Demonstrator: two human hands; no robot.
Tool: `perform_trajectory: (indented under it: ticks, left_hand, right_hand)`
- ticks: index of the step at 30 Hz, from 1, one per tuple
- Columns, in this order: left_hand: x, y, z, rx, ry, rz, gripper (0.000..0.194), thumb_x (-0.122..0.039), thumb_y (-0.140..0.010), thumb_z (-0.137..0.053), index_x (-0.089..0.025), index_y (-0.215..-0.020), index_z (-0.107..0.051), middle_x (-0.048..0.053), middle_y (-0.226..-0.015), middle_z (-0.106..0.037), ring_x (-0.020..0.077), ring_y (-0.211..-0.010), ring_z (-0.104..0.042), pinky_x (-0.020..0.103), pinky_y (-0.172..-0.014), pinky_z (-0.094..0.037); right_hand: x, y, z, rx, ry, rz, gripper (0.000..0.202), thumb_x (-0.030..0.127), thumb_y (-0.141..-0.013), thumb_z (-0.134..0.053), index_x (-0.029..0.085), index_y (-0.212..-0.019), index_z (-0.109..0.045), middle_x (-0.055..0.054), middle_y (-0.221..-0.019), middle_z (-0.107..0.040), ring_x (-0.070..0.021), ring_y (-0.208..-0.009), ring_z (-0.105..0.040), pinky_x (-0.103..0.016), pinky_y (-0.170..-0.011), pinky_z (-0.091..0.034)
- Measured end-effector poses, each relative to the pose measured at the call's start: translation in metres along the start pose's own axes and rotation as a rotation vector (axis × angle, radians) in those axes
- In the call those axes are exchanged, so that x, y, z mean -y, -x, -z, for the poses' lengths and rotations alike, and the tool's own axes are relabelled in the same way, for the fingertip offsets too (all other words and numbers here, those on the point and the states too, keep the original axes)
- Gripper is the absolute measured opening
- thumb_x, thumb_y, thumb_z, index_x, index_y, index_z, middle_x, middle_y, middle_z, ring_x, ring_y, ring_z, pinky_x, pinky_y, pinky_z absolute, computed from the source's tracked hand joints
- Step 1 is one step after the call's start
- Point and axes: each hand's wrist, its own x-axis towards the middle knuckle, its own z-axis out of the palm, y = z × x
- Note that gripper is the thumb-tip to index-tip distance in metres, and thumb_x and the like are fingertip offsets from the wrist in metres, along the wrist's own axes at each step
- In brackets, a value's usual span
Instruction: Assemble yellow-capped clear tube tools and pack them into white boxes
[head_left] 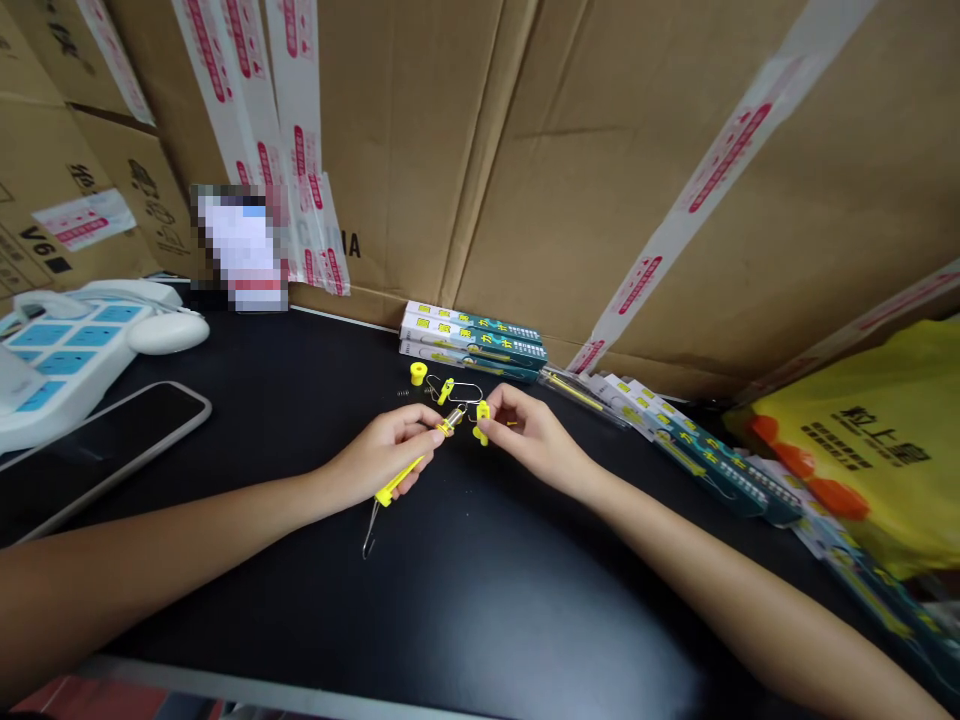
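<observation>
My left hand (409,445) is closed around a yellow spring scale (397,482), tilted, with its wire hook pointing down toward me. A clear tube end with a metal loop sticks out past my thumb. Close to that end, my right hand (521,430) pinches a small yellow plastic piece (483,411) between thumb and fingertips. On the black table just beyond lie a yellow flanged cap (418,374), another yellow piece (445,391) with a wire loop, and a small spring (403,393). Whether the right-hand piece touches the scale I cannot tell.
Stacked spring scale boxes (472,340) stand against the cardboard wall (637,150). More boxes (697,445) run down the right, beside a yellow bag (877,420). On the left are a phone (112,450), a white power strip (67,345) and a blurred upright screen (244,250).
</observation>
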Motion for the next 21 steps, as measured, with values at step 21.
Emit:
perform_trajectory:
  ticks: [21]
  left_hand:
    - [-0.002,0.009,-0.001,0.112,-0.261,0.021,0.023,-0.043,-0.092,-0.047,-0.022,-0.099,-0.051,-0.01,-0.049,-0.045,0.0043,-0.032,-0.04,0.012,-0.031,-0.032]
  right_hand:
    - [-0.008,0.031,-0.025,0.068,-0.486,-0.184,0.023,0.027,-0.088,-0.054,0.024,-0.082,-0.032,0.013,-0.057,-0.04,-0.0033,-0.039,-0.028,-0.011,-0.033,-0.027]
